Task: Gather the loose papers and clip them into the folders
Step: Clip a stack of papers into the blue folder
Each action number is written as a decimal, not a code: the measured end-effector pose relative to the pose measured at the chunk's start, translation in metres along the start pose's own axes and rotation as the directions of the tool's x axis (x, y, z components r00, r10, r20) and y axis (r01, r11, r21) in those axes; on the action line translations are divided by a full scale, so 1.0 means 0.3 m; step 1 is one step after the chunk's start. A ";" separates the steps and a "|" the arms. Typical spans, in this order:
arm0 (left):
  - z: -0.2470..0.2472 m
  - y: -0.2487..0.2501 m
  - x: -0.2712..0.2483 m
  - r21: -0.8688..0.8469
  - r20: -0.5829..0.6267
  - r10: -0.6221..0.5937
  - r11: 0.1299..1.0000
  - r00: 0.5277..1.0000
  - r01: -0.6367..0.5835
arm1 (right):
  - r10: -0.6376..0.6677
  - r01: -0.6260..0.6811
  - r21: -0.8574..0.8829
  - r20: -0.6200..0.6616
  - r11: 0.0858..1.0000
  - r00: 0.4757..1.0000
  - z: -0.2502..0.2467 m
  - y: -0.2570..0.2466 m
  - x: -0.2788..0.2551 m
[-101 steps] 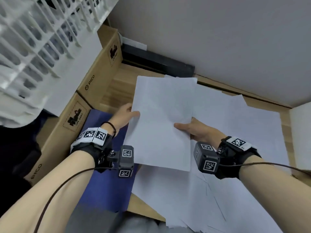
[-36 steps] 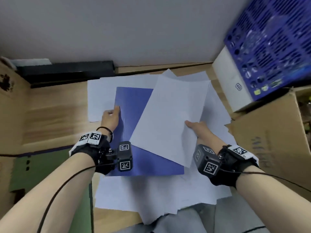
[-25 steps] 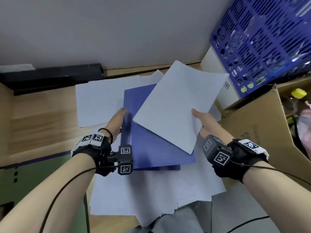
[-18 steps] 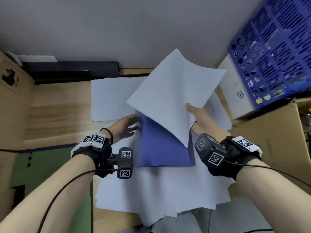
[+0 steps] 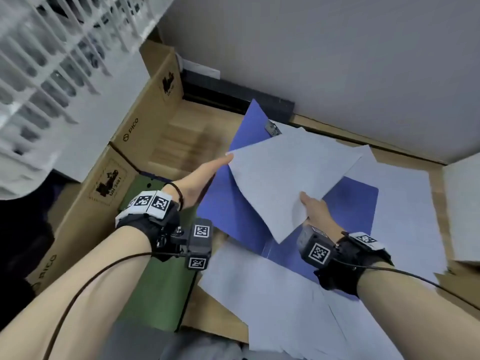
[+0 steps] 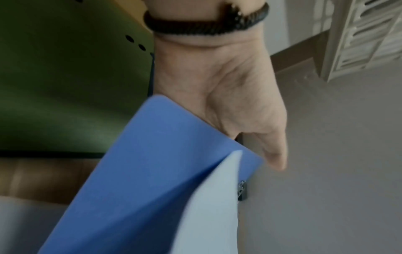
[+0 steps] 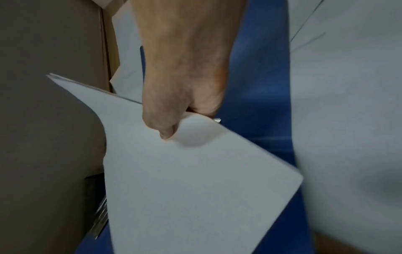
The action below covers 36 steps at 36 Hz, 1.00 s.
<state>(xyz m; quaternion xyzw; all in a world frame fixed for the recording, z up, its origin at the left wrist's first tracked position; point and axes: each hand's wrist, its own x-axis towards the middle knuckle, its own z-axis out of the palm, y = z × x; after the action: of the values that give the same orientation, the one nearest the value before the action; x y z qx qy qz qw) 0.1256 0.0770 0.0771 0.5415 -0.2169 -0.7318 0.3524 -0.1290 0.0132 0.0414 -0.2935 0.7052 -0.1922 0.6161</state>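
Note:
A blue folder (image 5: 228, 203) lies open on loose white sheets (image 5: 272, 294) on the wooden desk. Its left cover stands raised, with a metal clip (image 5: 272, 128) at its top edge. My left hand (image 5: 207, 172) lies flat with straight fingers against the outside of that raised cover (image 6: 152, 171). In the left wrist view the fingers are hidden behind the cover and the thumb hangs free. My right hand (image 5: 311, 206) pinches a stack of white papers (image 5: 285, 172) by its near edge, thumb on top (image 7: 167, 134). The stack (image 7: 195, 171) hangs tilted over the open folder.
A green folder (image 5: 155, 281) lies under my left wrist. PICO cardboard boxes (image 5: 104, 203) and a white plastic basket (image 5: 52, 61) stand at the left. A white box (image 5: 465, 203) borders the right, and a black bar (image 5: 233, 94) runs along the wall.
My left hand has swung the folder's cover up and open to the left. The right hand has brought the paper stack down over the open folder. The head view has turned left.

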 end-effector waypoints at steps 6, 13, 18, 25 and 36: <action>-0.083 -0.069 0.026 0.264 -0.429 0.065 0.963 0.901 0.056 | -0.093 0.081 -0.153 -0.073 0.985 0.993 -0.070 0.019 -0.002; -0.160 -0.115 0.026 0.391 -0.587 0.112 0.906 0.802 0.160 | -0.067 0.070 -0.228 0.018 0.971 0.998 -0.126 0.009 0.015; -0.216 -0.121 0.049 0.400 -0.800 0.192 0.877 0.569 0.267 | -0.038 0.044 -0.197 0.033 0.979 0.999 -0.174 0.064 -0.002; 0.053 -0.058 0.249 0.598 -0.425 0.275 0.801 0.863 0.039 | 0.011 -0.026 -0.124 -0.118 0.992 0.993 -0.348 0.178 -0.010; 0.276 -0.191 0.399 0.673 -0.297 0.025 0.714 0.954 0.191 | 0.056 -0.067 -0.231 -0.055 0.971 0.997 -0.583 0.240 0.023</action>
<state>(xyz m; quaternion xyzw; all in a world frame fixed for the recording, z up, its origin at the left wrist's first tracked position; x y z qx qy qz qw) 0.0116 0.0195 -0.0132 0.7427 -0.3975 -0.5261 0.1170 -0.3139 0.0472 0.0196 -0.3371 0.7461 -0.0960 0.5661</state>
